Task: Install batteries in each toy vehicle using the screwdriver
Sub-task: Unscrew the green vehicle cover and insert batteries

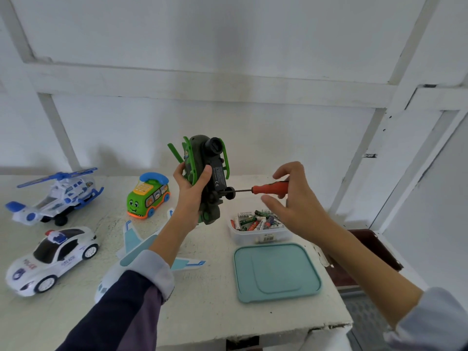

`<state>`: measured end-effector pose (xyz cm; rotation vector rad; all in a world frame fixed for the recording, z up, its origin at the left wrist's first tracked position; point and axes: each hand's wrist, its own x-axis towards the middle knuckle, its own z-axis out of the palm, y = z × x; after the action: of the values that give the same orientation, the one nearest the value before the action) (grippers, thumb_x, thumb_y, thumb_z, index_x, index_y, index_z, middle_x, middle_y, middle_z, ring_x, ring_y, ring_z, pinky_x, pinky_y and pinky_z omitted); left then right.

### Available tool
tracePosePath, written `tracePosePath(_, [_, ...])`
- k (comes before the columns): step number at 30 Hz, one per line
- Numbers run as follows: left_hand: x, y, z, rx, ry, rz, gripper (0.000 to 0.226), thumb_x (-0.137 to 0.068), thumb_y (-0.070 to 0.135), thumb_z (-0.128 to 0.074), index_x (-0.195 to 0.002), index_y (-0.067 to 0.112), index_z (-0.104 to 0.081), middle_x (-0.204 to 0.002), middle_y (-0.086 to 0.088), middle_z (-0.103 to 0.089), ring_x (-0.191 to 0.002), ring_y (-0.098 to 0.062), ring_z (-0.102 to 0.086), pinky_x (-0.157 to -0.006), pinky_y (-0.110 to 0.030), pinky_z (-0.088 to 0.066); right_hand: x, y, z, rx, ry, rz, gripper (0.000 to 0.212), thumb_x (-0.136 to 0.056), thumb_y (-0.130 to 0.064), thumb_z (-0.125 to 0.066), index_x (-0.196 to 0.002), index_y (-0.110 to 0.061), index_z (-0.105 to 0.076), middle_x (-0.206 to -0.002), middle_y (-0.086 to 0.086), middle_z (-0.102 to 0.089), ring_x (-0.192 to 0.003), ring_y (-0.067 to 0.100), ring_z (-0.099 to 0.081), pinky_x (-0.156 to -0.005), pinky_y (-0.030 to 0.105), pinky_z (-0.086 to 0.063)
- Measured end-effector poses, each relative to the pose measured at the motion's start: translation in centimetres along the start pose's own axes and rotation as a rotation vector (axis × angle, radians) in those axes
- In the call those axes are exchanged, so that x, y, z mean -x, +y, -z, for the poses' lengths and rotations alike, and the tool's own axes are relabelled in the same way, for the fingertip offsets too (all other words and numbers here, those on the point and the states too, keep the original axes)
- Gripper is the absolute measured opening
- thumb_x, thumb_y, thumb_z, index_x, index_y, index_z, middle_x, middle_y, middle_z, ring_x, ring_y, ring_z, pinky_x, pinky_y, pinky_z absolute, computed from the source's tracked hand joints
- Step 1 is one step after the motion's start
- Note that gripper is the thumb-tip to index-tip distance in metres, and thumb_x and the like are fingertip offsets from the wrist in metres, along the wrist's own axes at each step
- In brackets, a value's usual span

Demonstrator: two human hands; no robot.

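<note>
My left hand (193, 191) grips a dark green toy helicopter (207, 173) held upright above the table, its black underside turned to the right. My right hand (291, 198) holds a red-handled screwdriver (268, 187) level, its tip set against the underside of the helicopter beside a small black wheel. A clear tub of several batteries (258, 224) stands on the table below the right hand.
A teal lid (276, 272) lies in front of the tub. On the white table (202, 312) rest a blue-white helicopter (58, 196), a green bus-phone toy (148, 196), a white police car (53, 259) and a white airplane (141, 249) under my left forearm. A dark brown object (367, 252) sits off the right edge.
</note>
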<state>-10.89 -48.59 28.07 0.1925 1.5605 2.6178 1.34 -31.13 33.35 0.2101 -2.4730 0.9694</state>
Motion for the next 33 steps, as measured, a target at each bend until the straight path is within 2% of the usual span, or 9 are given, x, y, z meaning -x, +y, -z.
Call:
tracePosePath(3, [0.4, 0.0, -0.2, -0.005, 0.003, -0.004, 0.062, -0.085, 0.025, -0.063, -0.132, 0.029, -0.023, -0.135, -0.013, -0.050, -0.100, -0.031, -0.065, -0.067, -0.050, -0.059, 0.3, 0.0, 0.4, -0.042, -0.012, 0.066, 0.028, -0.089, -0.003, -0.056, -0.098, -0.018, -0.034, -0.085, -0.009, -0.042, -0.059, 0.005, -0.044, -0.055, 0.011, -0.040])
tracePosePath(5, [0.8, -0.1, -0.5, 0.000, 0.004, -0.010, 0.072, -0.078, 0.030, -0.066, -0.134, 0.028, -0.022, -0.135, -0.013, -0.050, -0.101, -0.032, -0.064, -0.065, -0.047, -0.060, 0.3, -0.1, 0.7, 0.008, 0.024, 0.027, 0.019, -0.092, -0.016, -0.056, -0.085, -0.016, -0.038, -0.068, -0.008, -0.044, -0.047, 0.004, -0.042, -0.047, 0.013, -0.036])
tracePosePath(7, [1.2, -0.1, -0.9, -0.006, -0.002, -0.016, 0.081, -0.072, 0.033, -0.068, -0.138, 0.026, -0.021, -0.135, -0.014, -0.050, -0.104, -0.035, -0.063, -0.067, -0.048, -0.060, 0.4, 0.0, 1.0, 0.072, 0.043, -0.108, 0.033, -0.093, -0.036, -0.052, -0.070, -0.018, -0.036, -0.057, -0.005, -0.053, -0.040, 0.006, -0.040, -0.046, 0.017, -0.029])
tracePosePath(9, [1.8, 0.0, -1.3, -0.011, -0.001, -0.008, 0.082, -0.071, 0.035, -0.068, -0.138, 0.026, -0.021, -0.132, -0.013, -0.052, -0.100, -0.035, -0.065, -0.065, -0.049, -0.060, 0.7, 0.1, 1.4, 0.166, 0.025, -0.234, 0.045, -0.092, -0.048, -0.045, -0.060, -0.018, -0.035, -0.058, 0.001, -0.059, -0.045, 0.008, -0.039, -0.049, 0.024, -0.027])
tracePosePath(12, [2.3, 0.3, -2.1, -0.032, 0.015, -0.006, 0.082, -0.071, 0.038, -0.070, -0.137, 0.029, -0.022, -0.131, -0.012, -0.052, -0.105, -0.040, -0.063, -0.072, -0.057, -0.057, 1.2, 0.2, 2.4, 0.271, -0.061, -0.314, 0.058, -0.093, -0.053, -0.033, -0.055, -0.011, -0.045, -0.054, 0.003, -0.049, -0.050, 0.015, -0.041, -0.052, 0.027, -0.031])
tracePosePath(17, [2.5, 1.3, -2.4, -0.181, 0.085, -0.158, 0.070, -0.086, 0.021, -0.071, -0.134, 0.027, -0.021, -0.133, -0.006, -0.047, -0.120, -0.030, -0.055, -0.099, -0.054, -0.046, 2.1, -0.2, 2.8, -0.275, 0.001, -0.595, 0.054, -0.096, -0.049, -0.036, -0.062, -0.008, -0.044, -0.049, 0.003, -0.037, -0.036, 0.011, -0.029, -0.041, 0.023, -0.025])
tracePosePath(23, [2.2, 4.0, 0.8, -0.215, 0.141, -0.253, 0.076, -0.087, 0.018, -0.070, -0.139, 0.021, -0.015, -0.138, -0.010, -0.041, -0.124, -0.029, -0.050, -0.102, -0.049, -0.046, 2.6, -0.5, 0.8, -1.061, -0.198, -0.803, 0.031, -0.094, -0.042, -0.046, -0.084, -0.012, -0.045, -0.056, 0.001, -0.043, -0.039, 0.010, -0.031, -0.037, 0.019, -0.027])
tracePosePath(26, [2.5, 5.7, 2.9, -0.213, 0.137, -0.258, 0.073, -0.089, 0.008, -0.065, -0.138, 0.020, -0.013, -0.138, -0.010, -0.041, -0.124, -0.029, -0.051, -0.101, -0.048, -0.047, 2.2, -1.6, -0.9, -1.152, -0.267, -0.786, 0.025, -0.096, -0.033, -0.045, -0.098, -0.010, -0.054, -0.060, 0.001, -0.051, -0.043, 0.011, -0.041, -0.039, 0.019, -0.036])
tracePosePath(33, [1.2, 10.9, 10.2, -0.422, 0.176, -0.375, 0.077, -0.085, -0.001, -0.067, -0.138, 0.020, -0.015, -0.138, -0.010, -0.038, -0.123, -0.024, -0.049, -0.100, -0.038, -0.048, -0.5, -5.3, -6.1, -1.040, -0.341, -0.633, 0.017, -0.098, -0.018, -0.041, -0.087, -0.011, -0.053, -0.077, 0.007, -0.071, -0.060, 0.017, -0.065, -0.050, 0.023, -0.050])
